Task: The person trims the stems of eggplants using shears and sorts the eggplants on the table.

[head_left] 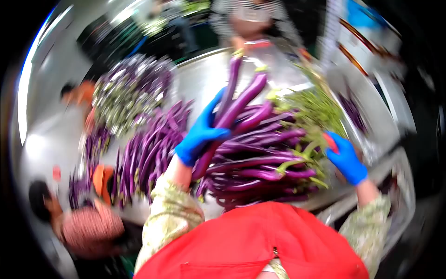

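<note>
My left hand [200, 135], in a blue glove, is wrapped round a couple of long purple eggplants [244, 100], their green stem ends pointing up and away from me. Right beside it lies a large pile of eggplants [260, 162] on the metal table [197, 76]. My right hand [344, 158], also blue-gloved, is closed round a small red-handled tool [331, 142] at the right of the pile. Most of that tool is hidden or blurred. Cut green stems [316, 109] are heaped between the pile and the right hand.
More eggplants [155, 149] lie to the left, with bagged ones [134, 88] behind. A co-worker in pink [90, 228] is at the lower left, another in stripes [251, 21] across the table. A grey bin [381, 109] holding some eggplants stands at the right.
</note>
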Demonstrator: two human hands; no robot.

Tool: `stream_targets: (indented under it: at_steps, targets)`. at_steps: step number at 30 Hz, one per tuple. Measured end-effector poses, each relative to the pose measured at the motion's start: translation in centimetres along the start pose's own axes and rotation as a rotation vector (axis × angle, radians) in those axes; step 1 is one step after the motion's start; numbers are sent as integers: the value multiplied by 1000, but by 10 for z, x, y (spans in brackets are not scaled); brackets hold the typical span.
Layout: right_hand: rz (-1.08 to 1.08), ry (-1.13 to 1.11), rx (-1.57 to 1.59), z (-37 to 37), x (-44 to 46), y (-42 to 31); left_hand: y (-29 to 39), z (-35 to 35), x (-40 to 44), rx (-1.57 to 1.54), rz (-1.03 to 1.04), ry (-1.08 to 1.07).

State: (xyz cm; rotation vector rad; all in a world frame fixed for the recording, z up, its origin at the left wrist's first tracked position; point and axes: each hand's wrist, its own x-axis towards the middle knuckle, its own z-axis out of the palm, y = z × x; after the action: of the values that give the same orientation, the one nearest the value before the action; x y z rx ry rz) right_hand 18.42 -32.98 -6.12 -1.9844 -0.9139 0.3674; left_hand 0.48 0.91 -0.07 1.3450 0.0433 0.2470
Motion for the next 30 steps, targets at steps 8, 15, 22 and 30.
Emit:
stream_targets:
  at_steps: [8, 15, 22, 30]
  targets:
    - [156, 256, 700, 0, 11, 72, 85, -114, -66, -1, 722, 659]
    - [337, 340, 748, 14, 6, 78, 61, -259, -169, -303, 1351, 1520]
    - [327, 393, 770, 50, 3, 11, -27, -315, -192, -1006, 1330, 1672]
    - [338, 505, 721, 34, -40, 47, -45, -354, -209, 106, 553, 1638]
